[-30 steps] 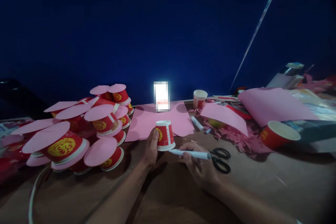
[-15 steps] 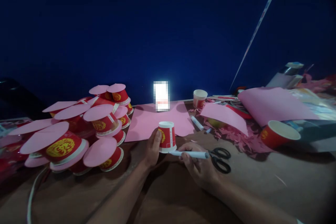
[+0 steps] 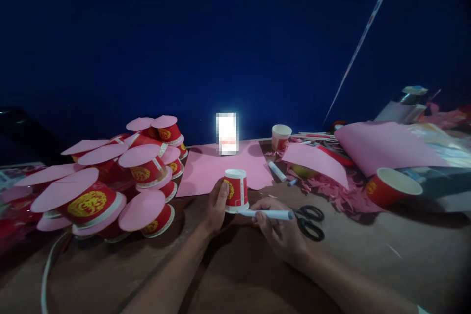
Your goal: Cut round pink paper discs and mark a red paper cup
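Observation:
In the middle of the head view a red and white paper cup (image 3: 238,190) is upside down, rim at the bottom. My left hand (image 3: 217,206) grips its left side, thumb over the yellow print. A pale marker (image 3: 274,214) is held in my right hand (image 3: 275,230), its tip at the lower rim of the cup. Black-handled scissors (image 3: 311,222) lie just right of that hand. Behind the cup is a flat pink paper sheet (image 3: 206,169).
Many red cups with pink paper discs (image 3: 142,156) are piled at the left. To the right are an upright cup (image 3: 281,137), a marker cap or pen (image 3: 276,170), pink scraps (image 3: 353,198), a tilted red cup (image 3: 390,189) and a large pink sheet (image 3: 386,144).
The view has shifted very slightly. Both hands keep their holds on the cup and the marker, and the marker tip stays at the lower rim.

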Motion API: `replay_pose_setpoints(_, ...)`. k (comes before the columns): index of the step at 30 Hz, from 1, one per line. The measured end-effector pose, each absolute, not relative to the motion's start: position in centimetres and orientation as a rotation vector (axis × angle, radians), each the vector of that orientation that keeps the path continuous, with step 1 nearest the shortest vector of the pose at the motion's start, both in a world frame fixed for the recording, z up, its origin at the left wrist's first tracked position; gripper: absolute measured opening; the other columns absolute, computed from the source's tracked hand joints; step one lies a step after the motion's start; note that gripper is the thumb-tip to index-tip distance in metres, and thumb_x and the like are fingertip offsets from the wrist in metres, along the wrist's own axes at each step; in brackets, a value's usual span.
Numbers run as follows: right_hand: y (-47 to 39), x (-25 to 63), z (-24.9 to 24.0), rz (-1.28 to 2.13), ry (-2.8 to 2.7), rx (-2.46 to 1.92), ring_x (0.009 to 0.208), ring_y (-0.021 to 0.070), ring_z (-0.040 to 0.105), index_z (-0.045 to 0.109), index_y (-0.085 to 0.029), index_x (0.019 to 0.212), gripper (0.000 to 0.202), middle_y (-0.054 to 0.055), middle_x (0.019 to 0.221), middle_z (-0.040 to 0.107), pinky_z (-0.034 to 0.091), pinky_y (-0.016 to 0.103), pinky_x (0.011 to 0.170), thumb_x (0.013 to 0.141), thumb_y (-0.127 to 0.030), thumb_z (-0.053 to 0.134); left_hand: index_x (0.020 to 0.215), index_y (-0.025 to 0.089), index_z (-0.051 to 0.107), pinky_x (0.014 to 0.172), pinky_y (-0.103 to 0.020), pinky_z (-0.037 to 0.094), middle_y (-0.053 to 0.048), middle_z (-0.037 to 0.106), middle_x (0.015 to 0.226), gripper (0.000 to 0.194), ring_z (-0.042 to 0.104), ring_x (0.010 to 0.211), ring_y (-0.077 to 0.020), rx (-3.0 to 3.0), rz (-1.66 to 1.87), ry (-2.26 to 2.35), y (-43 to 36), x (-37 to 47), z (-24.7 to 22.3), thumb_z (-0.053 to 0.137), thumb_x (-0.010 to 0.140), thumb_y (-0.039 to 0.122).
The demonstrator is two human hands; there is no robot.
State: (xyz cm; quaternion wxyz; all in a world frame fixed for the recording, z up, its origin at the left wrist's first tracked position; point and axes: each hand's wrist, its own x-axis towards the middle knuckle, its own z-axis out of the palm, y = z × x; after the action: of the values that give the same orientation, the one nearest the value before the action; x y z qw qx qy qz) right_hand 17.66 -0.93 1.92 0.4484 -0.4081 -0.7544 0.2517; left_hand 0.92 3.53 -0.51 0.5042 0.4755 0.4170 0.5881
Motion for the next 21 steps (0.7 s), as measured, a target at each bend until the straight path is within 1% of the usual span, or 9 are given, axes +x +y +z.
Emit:
replay_pose_setpoints(7, -0.94, 17.63, 1.79, 0.645, -1.864, -0.999, 0.068, 0.0150, 0.055, 0.056, -0.018, 0.089, 0.013, 0.004, 0.076, 0.059, 0.045, 0.026, 0.065, 0.084, -0.023, 0.044, 0.087, 0.020, 0.056, 0.060, -0.025, 0.039, 0.001, 0.053, 0.066, 0.030, 0.047, 0.063, -0.0141, 1.231, 1.383, 1.046, 3.54, 0.81, -0.57, 0.042, 0.082, 0.046)
replay_pose_setpoints(11, -0.96, 17.52, 1.90, 0.664, -1.851, -1.002, 0.067, 0.0145, 0.055, 0.056, -0.018, 0.087, 0.013, 0.003, 0.076, 0.059, 0.044, 0.025, 0.064, 0.084, -0.022, 0.045, 0.088, 0.020, 0.054, 0.061, -0.025, 0.039, 0.000, 0.055, 0.071, 0.029, 0.047, 0.064, -0.0135, 1.236, 1.363, 1.039, 3.58, 0.81, -0.71, 0.040, 0.084, 0.045)
replay_pose_setpoints(16, -0.92, 17.42, 2.19, 0.646, -1.838, -1.003, 0.066, 0.0143, 0.055, 0.056, -0.017, 0.086, 0.012, 0.003, 0.074, 0.058, 0.043, 0.025, 0.064, 0.084, -0.022, 0.045, 0.084, 0.020, 0.054, 0.059, -0.025, 0.038, 0.001, 0.054, 0.069, 0.028, 0.047, 0.062, -0.0129, 1.231, 1.374, 1.037, 3.54, 0.82, -0.58, 0.039, 0.084, 0.044)
replay_pose_setpoints(21, -0.86, 17.47, 2.05, 0.622, -1.858, -1.034, 0.065, 0.0146, 0.055, 0.056, -0.017, 0.083, 0.013, 0.003, 0.071, 0.058, 0.043, 0.025, 0.063, 0.084, -0.023, 0.044, 0.082, 0.020, 0.054, 0.060, -0.025, 0.039, 0.001, 0.056, 0.072, 0.028, 0.047, 0.062, -0.0124, 1.227, 1.393, 1.033, 3.60, 0.84, -0.57, 0.039, 0.084, 0.044)
